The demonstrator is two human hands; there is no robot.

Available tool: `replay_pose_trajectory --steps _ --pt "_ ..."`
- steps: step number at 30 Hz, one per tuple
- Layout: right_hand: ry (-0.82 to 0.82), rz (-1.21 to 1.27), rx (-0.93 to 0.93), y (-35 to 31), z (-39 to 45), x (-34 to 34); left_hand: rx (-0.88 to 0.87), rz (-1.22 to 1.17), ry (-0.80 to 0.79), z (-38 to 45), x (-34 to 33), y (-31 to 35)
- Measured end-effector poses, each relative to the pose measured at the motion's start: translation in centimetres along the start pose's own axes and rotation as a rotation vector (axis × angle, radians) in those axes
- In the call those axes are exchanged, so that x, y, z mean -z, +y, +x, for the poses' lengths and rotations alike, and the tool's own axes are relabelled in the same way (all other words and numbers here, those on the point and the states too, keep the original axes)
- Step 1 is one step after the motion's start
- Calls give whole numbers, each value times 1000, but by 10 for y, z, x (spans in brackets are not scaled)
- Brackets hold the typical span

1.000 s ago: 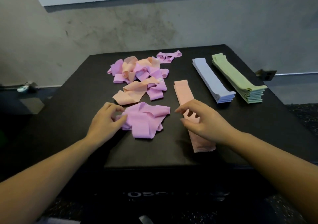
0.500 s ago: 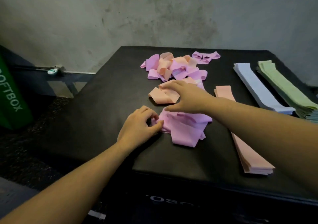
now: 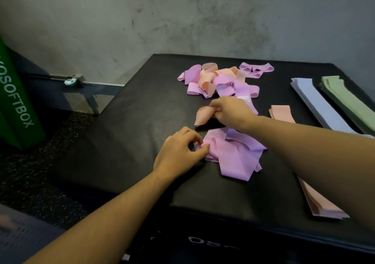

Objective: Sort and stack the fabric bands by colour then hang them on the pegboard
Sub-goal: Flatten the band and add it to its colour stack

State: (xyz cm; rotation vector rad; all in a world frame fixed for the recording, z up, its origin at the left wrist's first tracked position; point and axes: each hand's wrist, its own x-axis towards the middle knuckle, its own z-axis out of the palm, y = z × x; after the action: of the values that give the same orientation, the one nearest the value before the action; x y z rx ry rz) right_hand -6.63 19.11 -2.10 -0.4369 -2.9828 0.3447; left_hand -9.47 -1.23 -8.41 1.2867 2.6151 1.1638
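Observation:
My left hand [image 3: 180,152] pinches the left edge of a loose heap of purple bands [image 3: 235,154] near the front of the black box top [image 3: 142,121]. My right hand [image 3: 231,111] grips a peach band [image 3: 203,116] and holds it slightly lifted, just behind that heap. Further back lies a mixed pile of purple and peach bands [image 3: 219,81]. A flat peach stack [image 3: 316,198] runs along the right under my forearm. A light blue stack [image 3: 318,101] and a green stack [image 3: 347,99] lie at the far right.
A grey concrete wall [image 3: 182,24] stands behind the box. A green soft box [image 3: 16,101] with white lettering is on the floor at the left. A metal rail with a teal clip [image 3: 70,81] runs along the wall base. No pegboard is in view.
My right hand left the peach stack, reached back to the loose peach band and has now picked it up. The view swung left. My left hand stayed on the purple heap.

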Motion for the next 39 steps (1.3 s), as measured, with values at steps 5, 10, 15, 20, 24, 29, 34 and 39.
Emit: replay_pose_trajectory --steps 5,10,15,20,24,29,34,39 --pt "158 309 41 -22 -28 31 67 -112 -33 -1 4 3" --pt "197 490 112 -43 -78 73 188 -444 112 -3 17 15" --pt "201 625 107 -46 -125 90 79 -798 147 -17 36 70" --pt "229 729 55 -41 -157 96 -41 -887 52 -34 39 117" --pt "212 958 25 -40 -188 104 1 -925 52 -44 46 152" --pt "110 1273 -31 -31 -227 114 92 -945 -13 -61 52 182" --pt "42 1400 -144 -22 -260 124 199 -998 -67 -79 53 210" --pt "21 1393 -202 -11 -284 134 254 -1019 -104 -88 56 228"
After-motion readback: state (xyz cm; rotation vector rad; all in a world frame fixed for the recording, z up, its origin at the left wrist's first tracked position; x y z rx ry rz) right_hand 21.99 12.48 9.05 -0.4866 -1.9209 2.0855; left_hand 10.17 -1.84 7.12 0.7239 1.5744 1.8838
